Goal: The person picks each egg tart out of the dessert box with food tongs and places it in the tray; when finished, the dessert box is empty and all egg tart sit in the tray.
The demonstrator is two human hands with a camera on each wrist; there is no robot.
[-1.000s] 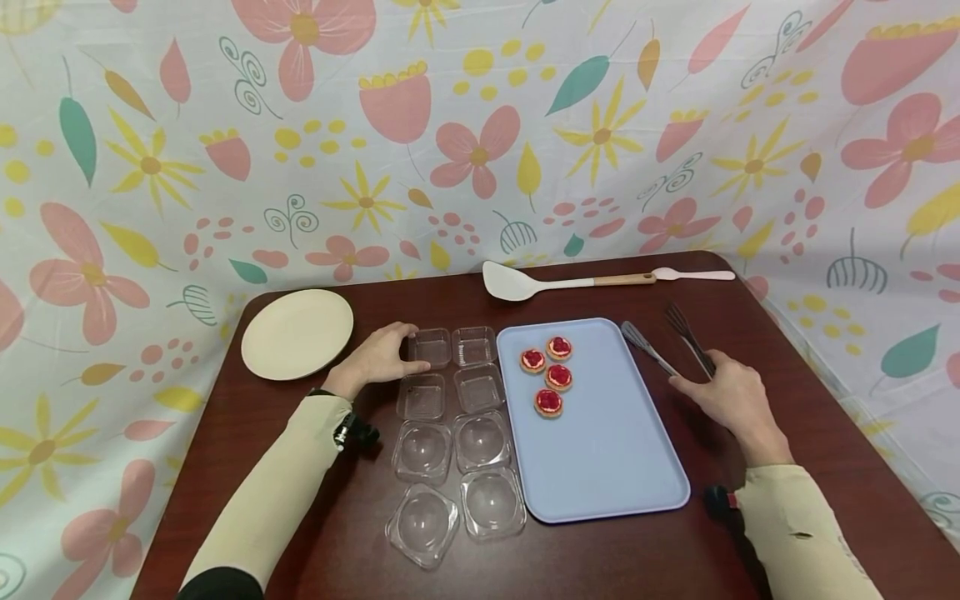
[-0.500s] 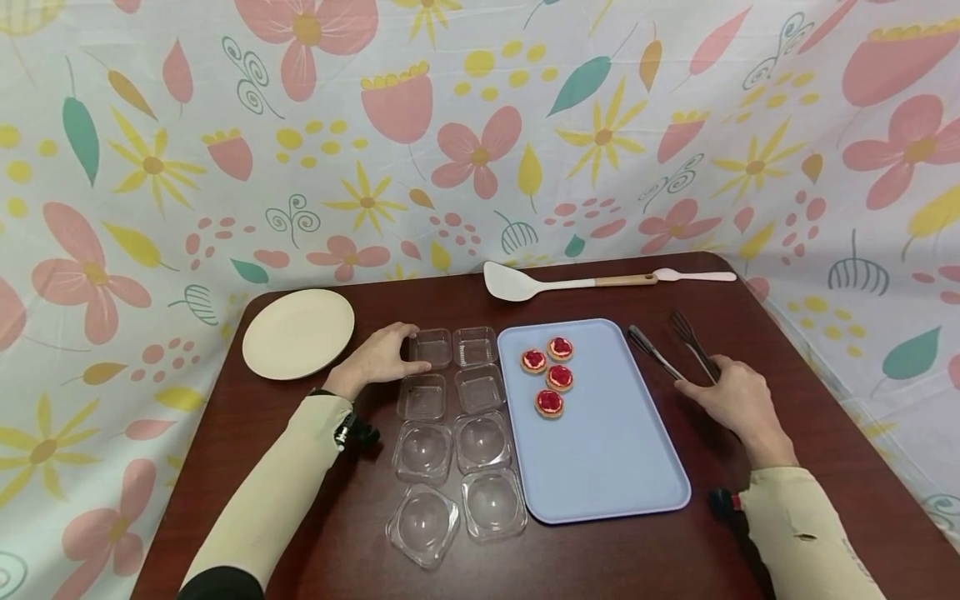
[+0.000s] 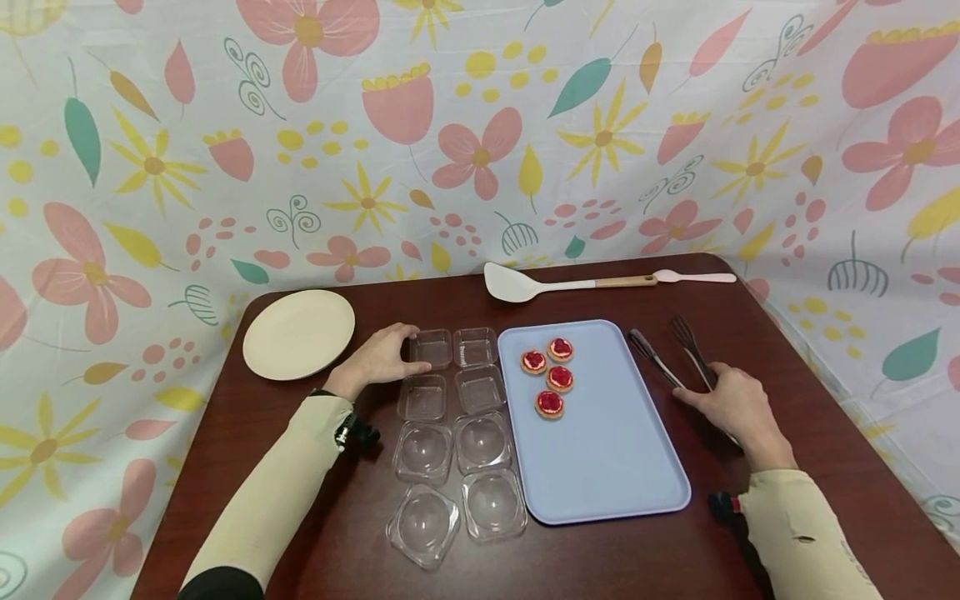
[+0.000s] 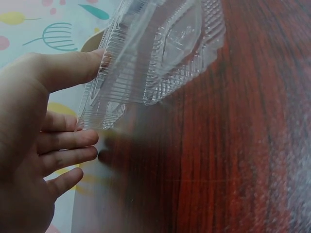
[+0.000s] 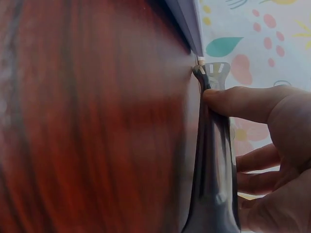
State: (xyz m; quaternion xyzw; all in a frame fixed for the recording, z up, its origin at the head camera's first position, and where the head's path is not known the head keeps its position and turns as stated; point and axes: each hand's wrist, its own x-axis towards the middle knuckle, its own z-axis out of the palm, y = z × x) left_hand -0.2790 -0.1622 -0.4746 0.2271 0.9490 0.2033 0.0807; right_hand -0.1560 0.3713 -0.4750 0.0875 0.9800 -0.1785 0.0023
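My left hand (image 3: 377, 360) holds a clear plastic container (image 3: 432, 349) at the back left of a group, thumb on its near side and fingers at its far side. In the left wrist view, the container's ribbed wall (image 4: 116, 77) lies against the thumb and forefinger, while the other fingers are spread. My right hand (image 3: 733, 402) grips metal tongs (image 3: 697, 357) right of the blue tray (image 3: 607, 450), their two arms apart over the table. Up close, the thumb presses one side of the tongs (image 5: 212, 165) with fingers behind. Several small red-topped tarts (image 3: 558, 378) lie on the tray's left half.
More clear containers (image 3: 491, 503) stand in two columns left of the tray, the nearer ones with round domed shapes. A cream plate (image 3: 298, 335) lies back left. Along the back edge are a white spatula (image 3: 512, 283) with a wooden handle and a pink utensil (image 3: 697, 277).
The right hand and tongs have shifted slightly to the right, with the tong tips a little nearer to me. The left hand and container keep their place.
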